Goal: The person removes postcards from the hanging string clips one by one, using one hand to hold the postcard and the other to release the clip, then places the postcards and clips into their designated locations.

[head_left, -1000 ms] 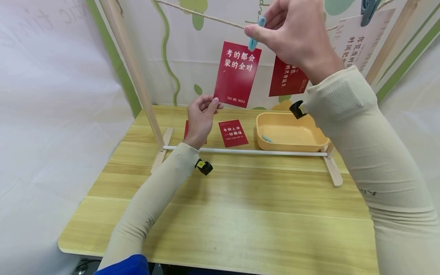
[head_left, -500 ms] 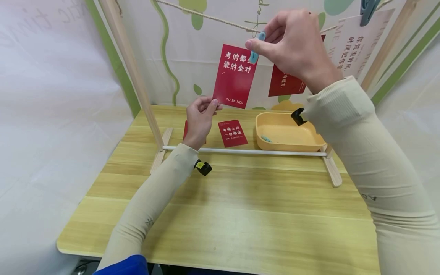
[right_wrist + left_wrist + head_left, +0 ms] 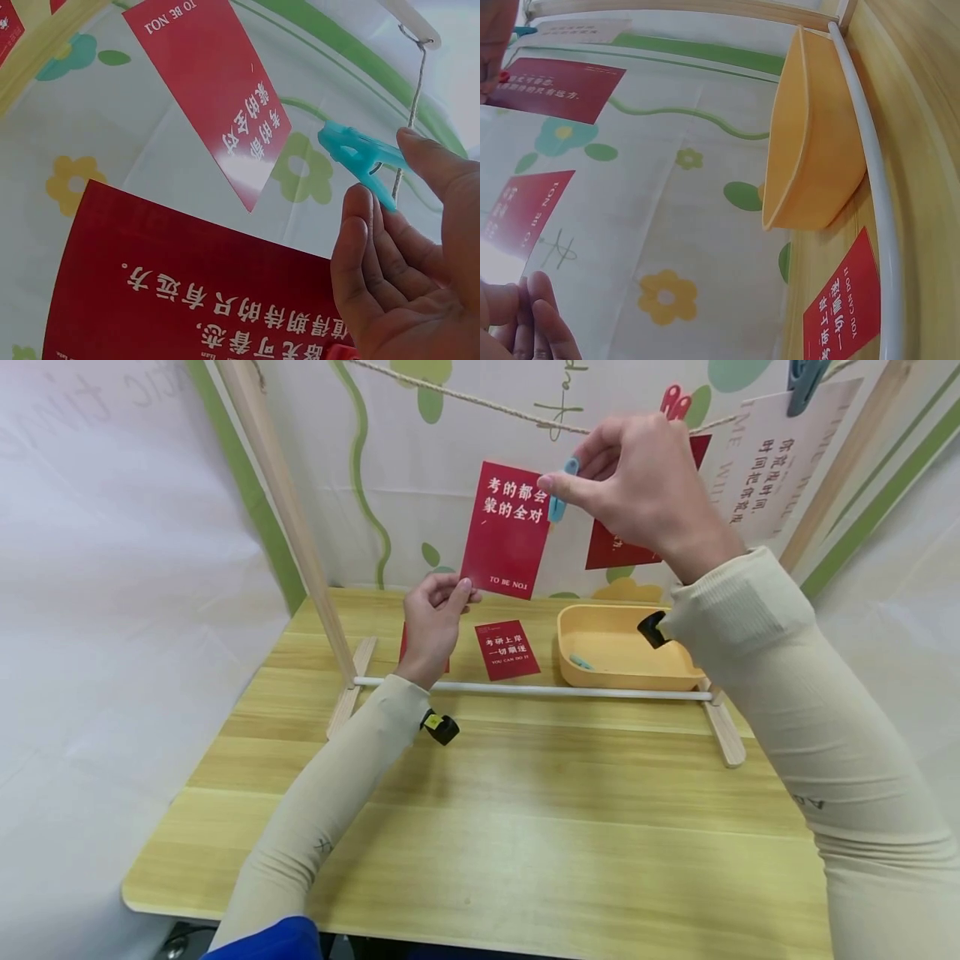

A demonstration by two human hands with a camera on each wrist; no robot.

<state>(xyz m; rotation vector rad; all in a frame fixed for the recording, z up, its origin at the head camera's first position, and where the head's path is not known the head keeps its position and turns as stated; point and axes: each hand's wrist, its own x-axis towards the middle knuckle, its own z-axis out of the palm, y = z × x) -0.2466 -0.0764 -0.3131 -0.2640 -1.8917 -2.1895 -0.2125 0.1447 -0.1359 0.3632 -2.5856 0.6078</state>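
My left hand (image 3: 433, 625) pinches a red card (image 3: 504, 545) with white lettering by its lower left corner, holding it up below the rope (image 3: 480, 399). Between thumb and fingers of my right hand (image 3: 645, 485) is a light blue clothespin (image 3: 557, 497), beside the card's upper right corner. The right wrist view shows that clothespin (image 3: 356, 154) apart from the card (image 3: 217, 90), with the rope passing behind it. Another red card (image 3: 621, 545) hangs from the rope behind my right hand, under a red clothespin (image 3: 677, 402).
A pale card (image 3: 787, 460) hangs at the right under a dark blue clothespin (image 3: 804, 385). On the table lie a red card (image 3: 507, 650) and another partly behind my left hand. A yellow tray (image 3: 637, 681) contains a small blue clothespin (image 3: 581, 662). A white bar (image 3: 525, 691) joins the wooden stand's feet.
My right hand has come down with the blue clothespin, from the rope to beside the card's corner, uncovering the red clothespin. The held card has shifted slightly down and left.
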